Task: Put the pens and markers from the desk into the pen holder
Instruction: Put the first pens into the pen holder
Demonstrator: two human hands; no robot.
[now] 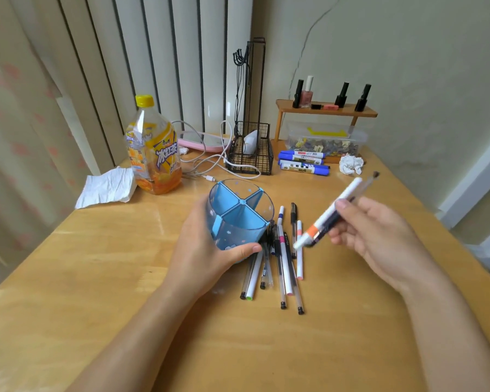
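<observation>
While the blue divided pen holder (239, 219) is gripped and tilted by the left hand (207, 250), probably to ease loading, a few pens (334, 213) are pinched in the right hand (379, 233), with more pens (280, 258) left on the desk (125, 278).

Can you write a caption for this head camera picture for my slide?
Left hand steadies the empty blue holder while right hand lifts pens above the desk pile.

Light wooden tabletop (102, 278) under soft daylight, pale vertical-striped blinds (159, 66) far beyond the fingers, patterned cream curtain (17, 123) off to their left, cracked off-white plaster wall (408, 52) behind, small wooden shelf riser (326, 110) against it
</observation>
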